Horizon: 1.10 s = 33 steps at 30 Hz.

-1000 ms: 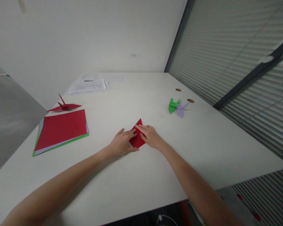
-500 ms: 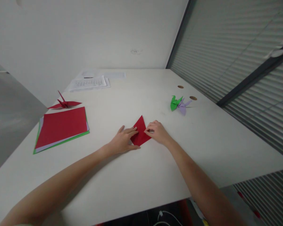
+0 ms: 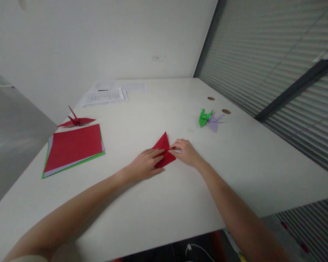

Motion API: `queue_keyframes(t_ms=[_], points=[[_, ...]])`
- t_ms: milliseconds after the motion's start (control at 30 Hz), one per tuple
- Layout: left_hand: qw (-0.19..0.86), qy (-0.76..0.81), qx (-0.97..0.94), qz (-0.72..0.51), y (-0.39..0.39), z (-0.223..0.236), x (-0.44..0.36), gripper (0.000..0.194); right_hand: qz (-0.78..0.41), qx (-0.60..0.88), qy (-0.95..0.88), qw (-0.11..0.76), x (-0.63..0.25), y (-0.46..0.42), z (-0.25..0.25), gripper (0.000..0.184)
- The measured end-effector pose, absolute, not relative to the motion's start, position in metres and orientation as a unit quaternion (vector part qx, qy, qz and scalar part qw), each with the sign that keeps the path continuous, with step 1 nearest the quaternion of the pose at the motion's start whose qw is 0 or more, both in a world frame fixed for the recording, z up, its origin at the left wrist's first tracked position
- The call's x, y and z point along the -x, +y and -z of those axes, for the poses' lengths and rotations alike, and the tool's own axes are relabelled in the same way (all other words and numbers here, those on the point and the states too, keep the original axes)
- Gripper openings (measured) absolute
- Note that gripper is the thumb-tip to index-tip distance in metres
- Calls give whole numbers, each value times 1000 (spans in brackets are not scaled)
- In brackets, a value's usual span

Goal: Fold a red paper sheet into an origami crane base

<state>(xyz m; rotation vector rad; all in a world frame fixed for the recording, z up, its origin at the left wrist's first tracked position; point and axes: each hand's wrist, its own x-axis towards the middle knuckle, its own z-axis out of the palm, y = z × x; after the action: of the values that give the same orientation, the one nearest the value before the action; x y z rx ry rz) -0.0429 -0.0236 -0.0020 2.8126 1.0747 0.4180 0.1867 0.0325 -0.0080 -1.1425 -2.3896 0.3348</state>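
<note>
A folded piece of red origami paper (image 3: 166, 159) lies on the white table in front of me, one point aimed away from me. My left hand (image 3: 147, 163) rests on its left side with fingers stretched over the paper and the thumb near the close corner. At the right edge, my right hand (image 3: 184, 151) pinches the paper between thumb and fingertips. The fingers partly cover the folds.
To the left lies a stack of red, lilac and green paper sheets (image 3: 75, 145), a red paper crane (image 3: 76, 121) behind it. Printed sheets (image 3: 105, 96) lie farther back. At the right sit a green crane (image 3: 204, 118) and a lilac crane (image 3: 213, 122), near two round table holes.
My right hand has gone from lying flat on the paper to pinching its right edge. My left hand has slid slightly right over the paper. The view has shifted slightly.
</note>
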Motion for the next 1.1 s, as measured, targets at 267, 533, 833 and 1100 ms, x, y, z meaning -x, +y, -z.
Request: queue_keyframes(t_ms=[267, 533, 833, 1100], points=[[0, 288, -949, -127, -24, -1, 43, 40, -93, 422, -865, 257, -189, 35, 9, 18], [-38, 371, -923, -97, -25, -5, 44, 41, -112, 388, -871, 281, -189, 35, 5, 24], [-35, 366, -927, -78, -19, -5, 47, 23, -110, 383, -866, 301, -190, 34, 3, 27], [-28, 386, -918, -87, -18, -3, 48, 25, -184, 337, -898, 215, -186, 25, 2, 24]])
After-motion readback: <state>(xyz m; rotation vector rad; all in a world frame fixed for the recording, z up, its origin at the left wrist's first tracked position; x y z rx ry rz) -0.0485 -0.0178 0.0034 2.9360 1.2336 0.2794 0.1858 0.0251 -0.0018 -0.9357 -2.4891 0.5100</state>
